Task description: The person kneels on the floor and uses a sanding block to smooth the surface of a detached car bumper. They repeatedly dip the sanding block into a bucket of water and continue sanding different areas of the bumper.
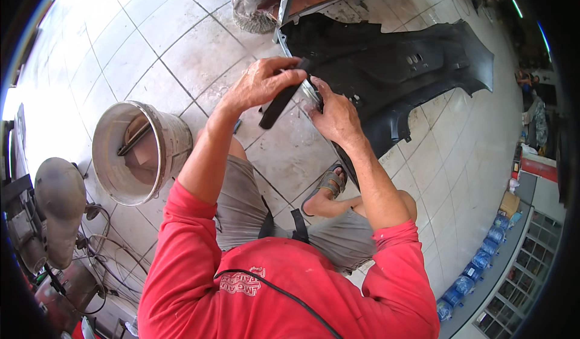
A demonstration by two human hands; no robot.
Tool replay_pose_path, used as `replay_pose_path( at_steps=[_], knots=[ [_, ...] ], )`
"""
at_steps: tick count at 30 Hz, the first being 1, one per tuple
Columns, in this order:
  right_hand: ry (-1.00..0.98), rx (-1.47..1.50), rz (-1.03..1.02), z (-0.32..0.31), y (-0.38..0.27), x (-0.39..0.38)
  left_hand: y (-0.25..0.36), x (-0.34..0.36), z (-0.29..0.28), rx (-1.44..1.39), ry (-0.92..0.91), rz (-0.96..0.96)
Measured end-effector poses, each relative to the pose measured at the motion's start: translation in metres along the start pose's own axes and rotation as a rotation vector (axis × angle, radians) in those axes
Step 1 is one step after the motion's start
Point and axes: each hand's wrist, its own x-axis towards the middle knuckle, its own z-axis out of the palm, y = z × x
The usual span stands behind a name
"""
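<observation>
My left hand (261,84) is closed around a short, flat black strip (282,107), which slants down from my fingers; its exact kind I cannot make out. Just right of it, my right hand (339,116) grips the near-left edge of a large black car fender (386,55). Along that edge, between my two hands, a narrow pale metallic-looking part (310,92) shows. Stretching away to the far right, the fender has slots and small holes in its dark surface. Its lower end runs down beneath my right forearm.
Left of my legs stands a white bucket (175,142) with cloudy liquid and a dark stick in it. Behind the fender are a metal stand leg (288,3) and a plastic bag (251,9). Machinery with cables (60,212) sits lower left; blue bottles (473,272) line the right.
</observation>
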Motion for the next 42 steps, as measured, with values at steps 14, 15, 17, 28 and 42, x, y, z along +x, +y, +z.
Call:
replay_pose_path(
  at_steps=[14, 15, 17, 28, 42],
  knots=[
    [0.131, 0.323, -0.111, 0.034, 0.029, 0.002, -0.064, 0.017, 0.076, 0.307, 0.323, 0.368],
    [0.119, 0.304, -0.12, 0.036, 0.03, 0.005, -0.062, 0.029, 0.077, 0.228, 0.366, 0.117],
    [0.136, 0.356, -0.099, 0.036, 0.031, 0.001, -0.061, 0.011, 0.089, 0.279, 0.308, 0.331],
    [0.122, 0.278, -0.235, 0.036, 0.048, -0.004, -0.02, -0.027, 0.101, 0.122, 0.209, 0.258],
    [0.006, 0.22, -0.182, 0.023, 0.027, -0.008, -0.066, -0.009, 0.079, 0.199, 0.388, 0.247]
  ],
)
